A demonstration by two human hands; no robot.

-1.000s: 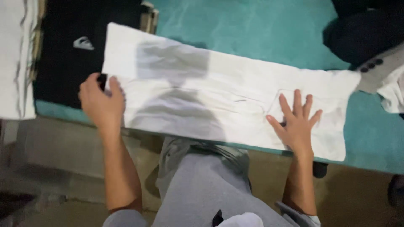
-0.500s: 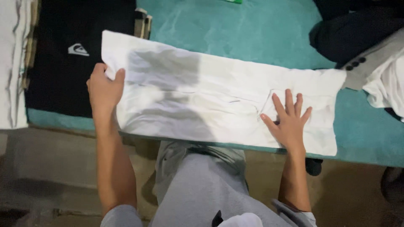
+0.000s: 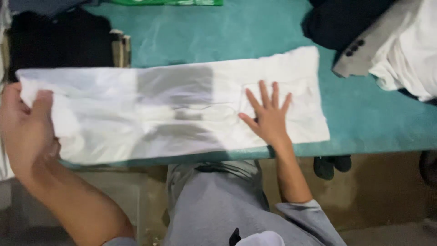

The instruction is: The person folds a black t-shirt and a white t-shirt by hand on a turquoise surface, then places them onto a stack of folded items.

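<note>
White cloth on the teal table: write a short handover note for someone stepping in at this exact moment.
Left hand: grips the left end of the white cloth, lifted a little.
Right hand: flat, fingers spread, pressing the right part down.
Cloth: folded into a long strip along the near edge of the teal table.
Done: lengthwise fold.
Left: probably folding the left end across.

Overhead light fell evenly but rather dimly on the teal table (image 3: 364, 123). A grey shadow crossed the middle of the white folded cloth (image 3: 173, 114). The left hand (image 3: 25, 132) was smeared by motion blur; the whole frame looked soft, with no glare.
</note>
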